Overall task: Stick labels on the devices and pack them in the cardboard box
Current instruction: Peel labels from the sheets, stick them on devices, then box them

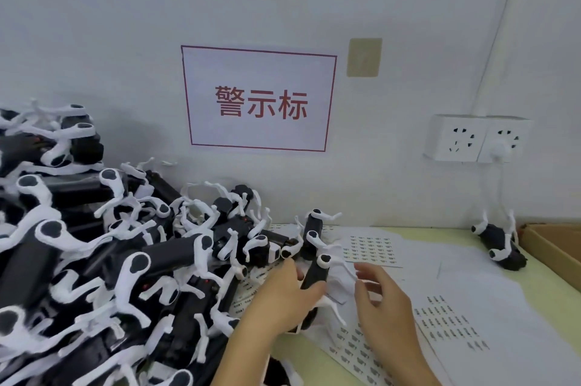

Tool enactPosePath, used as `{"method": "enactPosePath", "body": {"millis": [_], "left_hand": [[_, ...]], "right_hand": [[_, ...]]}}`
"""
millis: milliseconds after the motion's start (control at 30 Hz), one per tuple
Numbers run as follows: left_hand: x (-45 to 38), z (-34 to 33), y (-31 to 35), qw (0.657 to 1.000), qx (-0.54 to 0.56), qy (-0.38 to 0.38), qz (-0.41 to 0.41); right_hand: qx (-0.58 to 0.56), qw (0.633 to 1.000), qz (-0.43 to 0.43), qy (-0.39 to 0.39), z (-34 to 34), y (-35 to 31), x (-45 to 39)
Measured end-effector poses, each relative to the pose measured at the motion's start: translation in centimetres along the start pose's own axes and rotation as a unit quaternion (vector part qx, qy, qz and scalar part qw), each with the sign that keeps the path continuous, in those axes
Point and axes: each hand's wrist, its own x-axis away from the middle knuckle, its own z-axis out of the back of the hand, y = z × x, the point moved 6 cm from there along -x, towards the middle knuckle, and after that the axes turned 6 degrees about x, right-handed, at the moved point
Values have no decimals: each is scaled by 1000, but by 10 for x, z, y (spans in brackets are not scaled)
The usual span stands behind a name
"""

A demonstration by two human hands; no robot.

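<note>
At the near edge of the bench, the left hand grips one device by its black body, thumb on the right flank and fingers curled over the left, the white arms sticking out beyond the grip. Right hand hovers just beside it, fingers loosely spread and slightly bent, holding nothing that I can make out; whether a label is already on a fingertip is too small to tell.

Risks, as judgement:
- The heap of devices is tangled arm over arm and leans toward the left hand. Lifting the held unit could drag neighbours along or start a slide onto the label sheets.
- Sheets lie loose and overlapping under the hands; a sleeve or a device arm could crease them or lift labels off early.
- Thin white arms look liable to snag.

Positions: the held device lies between the two hands, touching the left only. Label sheets spread below and to the right of both hands. One lone device sits well apart at the far right, just beside the cardboard box, of which only a corner shows at the frame edge.
</note>
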Motion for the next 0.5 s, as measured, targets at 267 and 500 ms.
{"method": "enactPosePath", "body": {"millis": [267, 500], "left_hand": [[2, -6, 13, 993, 97, -35, -49], [16, 7, 42, 985, 38, 35, -166]], "right_hand": [[-97, 993, 25, -57, 5, 2, -3], [-254, 948, 20, -189, 10, 5, -7]]}}
